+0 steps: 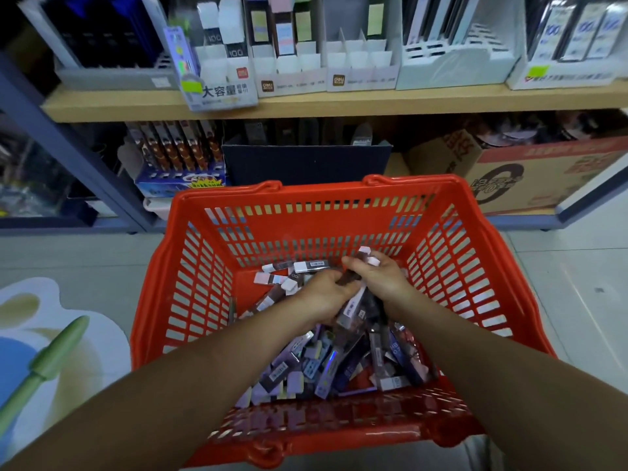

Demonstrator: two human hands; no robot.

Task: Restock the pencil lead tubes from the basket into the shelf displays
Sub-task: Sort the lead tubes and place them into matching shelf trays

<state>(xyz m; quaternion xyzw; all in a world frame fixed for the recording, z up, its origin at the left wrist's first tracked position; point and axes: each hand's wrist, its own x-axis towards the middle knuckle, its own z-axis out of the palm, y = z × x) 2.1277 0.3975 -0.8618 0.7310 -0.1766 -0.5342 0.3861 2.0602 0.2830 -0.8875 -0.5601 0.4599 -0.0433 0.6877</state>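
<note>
- Nearest the camera, two bare forearms reach forward and down into a red basket (323, 195) that stands on the pale tiled floor (577, 283). Its near rim runs along the bottom of the view and its slatted walls rise on every side.
- Loose lead tubes (323, 365) lie heaped over the bottom of the basket, crossing one another at all angles. They are purple, dark and white-capped, and lie thickest toward the near wall.
- Above that heap the left hand (323, 295) and the right hand (379, 277) meet and touch over the middle of the basket.
- Right hand: its fingers are curled round a bundle of tubes (368, 257). The white and pink caps stick out past the knuckles toward the far wall, and the other ends hang below the palm.
- Left hand: its fingers are bent in toward the same bundle and seem to pinch a dark tube at its side, though the fingertips are tucked out of sight.
- Left of the basket lies a pale cartoon-shaped floor mat (85, 334), with a green handle (56, 350) slanting across it.
- Beyond the far rim, the bottom shelf holds a dark blue box (306, 164). A boxed row of brown pens (180, 154) sits to its left and a printed cardboard carton (526, 175) to its right.
- Farthest off, on the wooden shelf board (339, 103), white display boxes (289, 73) stand side by side with upright tubes in their back slots. Their print is blurred.
</note>
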